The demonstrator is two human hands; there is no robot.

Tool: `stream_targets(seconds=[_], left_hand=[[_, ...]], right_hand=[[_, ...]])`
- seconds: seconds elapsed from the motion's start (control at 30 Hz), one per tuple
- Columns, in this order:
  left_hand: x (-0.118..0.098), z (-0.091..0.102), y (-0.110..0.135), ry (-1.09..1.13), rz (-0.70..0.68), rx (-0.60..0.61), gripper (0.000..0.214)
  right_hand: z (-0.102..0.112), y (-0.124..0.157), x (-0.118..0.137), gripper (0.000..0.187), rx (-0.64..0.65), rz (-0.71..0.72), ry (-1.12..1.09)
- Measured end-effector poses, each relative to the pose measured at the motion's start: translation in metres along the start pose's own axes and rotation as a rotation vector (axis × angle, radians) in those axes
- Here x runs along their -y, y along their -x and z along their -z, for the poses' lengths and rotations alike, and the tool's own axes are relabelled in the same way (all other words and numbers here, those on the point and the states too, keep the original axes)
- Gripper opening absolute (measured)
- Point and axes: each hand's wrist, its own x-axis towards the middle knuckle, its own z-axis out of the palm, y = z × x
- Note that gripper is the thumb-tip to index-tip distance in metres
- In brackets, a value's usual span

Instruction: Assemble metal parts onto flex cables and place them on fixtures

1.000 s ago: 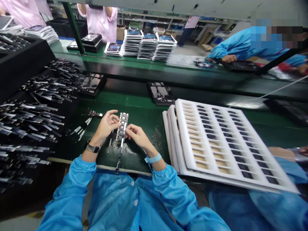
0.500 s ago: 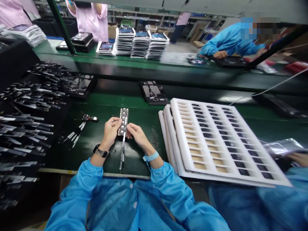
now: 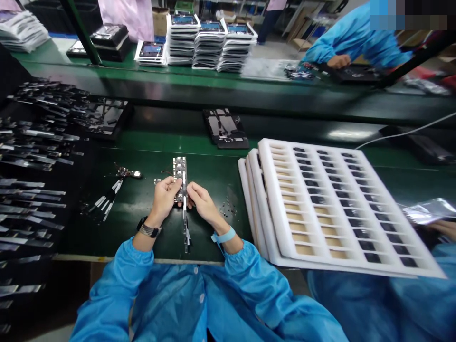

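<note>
Now, just in from the middle of the tabletop's near edge, a slim ribbon strip points back towards the worker, and beyond it comes the component panel, set lengthwise away from that edge. The left hand has it, thumb on top, gripping the left side! The right hand is pinched on the lower right side, the ribbon strip just beside its fingertips. Over at the right of the near edge, a stack of white foam trays, dark pieces in many slots; tiny bits lie scattered between stack and right hand. Towards the left edge, a bunch of flat cables fans out, and past it bristle rows of metallic strips. Near the far edge, a dark device frame. Across on the far bench, white-wrapped stacks stand left of a co-worker's blue sleeve.
</note>
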Motion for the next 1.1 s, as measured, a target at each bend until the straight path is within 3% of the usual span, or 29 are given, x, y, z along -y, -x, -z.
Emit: stream_targets(seconds=[0.13, 0.53, 0.73, 1.1], left_hand=[[0.002, -0.001, 0.001, -0.004, 0.003, -0.021, 0.054], [0.003, -0.005, 0.003, -0.094, -0.032, -0.079, 0.051], [0.005, -0.005, 0.005, -0.111, -0.035, -0.125, 0.052], [0.012, -0.009, 0.004, 0.013, 0.024, -0.075, 0.055]], right_hand=[[-0.001, 0.003, -0.001, 0.057, 0.055, -0.002, -0.018], [-0.005, 0.001, -0.006, 0.059, -0.077, 0.026, 0.141], [-0.004, 0.006, 0.002, 0.063, -0.018, 0.029, 0.132], [-0.012, 0.009, 0.004, 0.063, 0.023, 0.006, -0.051]])
